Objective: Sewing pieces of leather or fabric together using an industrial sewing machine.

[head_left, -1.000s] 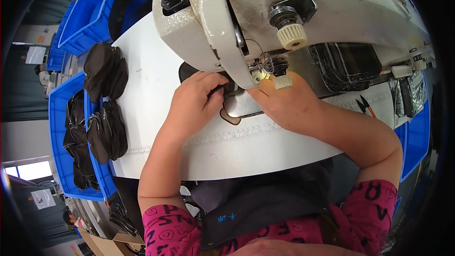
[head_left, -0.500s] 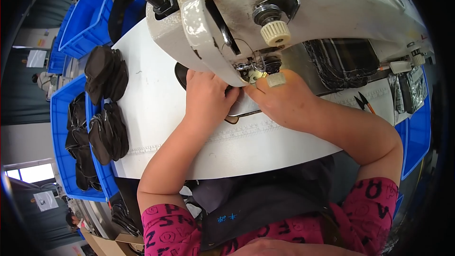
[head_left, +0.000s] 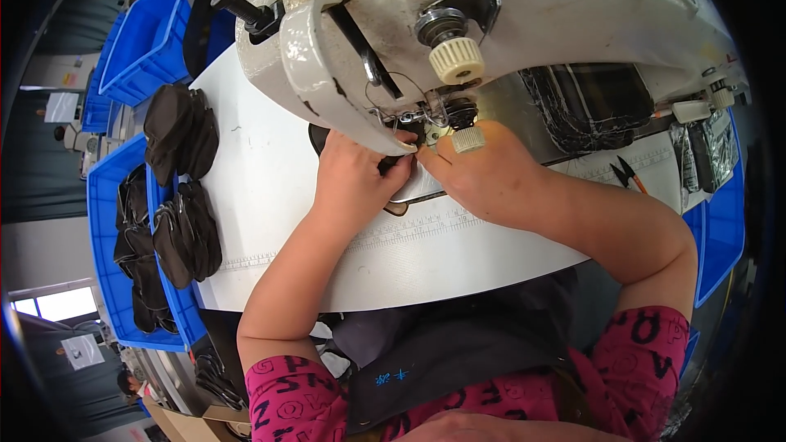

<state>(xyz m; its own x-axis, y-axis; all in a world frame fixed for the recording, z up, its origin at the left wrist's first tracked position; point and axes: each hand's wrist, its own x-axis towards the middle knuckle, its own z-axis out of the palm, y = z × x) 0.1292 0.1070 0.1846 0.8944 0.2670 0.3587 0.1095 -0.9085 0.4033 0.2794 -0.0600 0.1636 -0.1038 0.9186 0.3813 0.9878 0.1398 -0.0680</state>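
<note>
- Head view: white sewing machine (head_left: pixel 565 24) overhangs the work, hiding part of the dark fabric piece (head_left: pixel 316 140) beneath it.
- Right side: stacked dark pieces (head_left: pixel 594 106), snips (head_left: pixel 629 176). Left side: dark pouches (head_left: pixel 184 135) at the desk's edge, blue bin (head_left: pixel 102 196) beyond.
- Left hand (head_left: pixel 352 176): thumb and fingers drawn together, pinching the fabric piece.
- Right hand (head_left: pixel 491 168): fingers bent, near the needle; grip hidden, cannot tell.
- Desk (head_left: pixel 254 205): white, ruler scale (head_left: pixel 372 236) along the near side. Room: bright window (head_left: pixel 65 304), far left.
</note>
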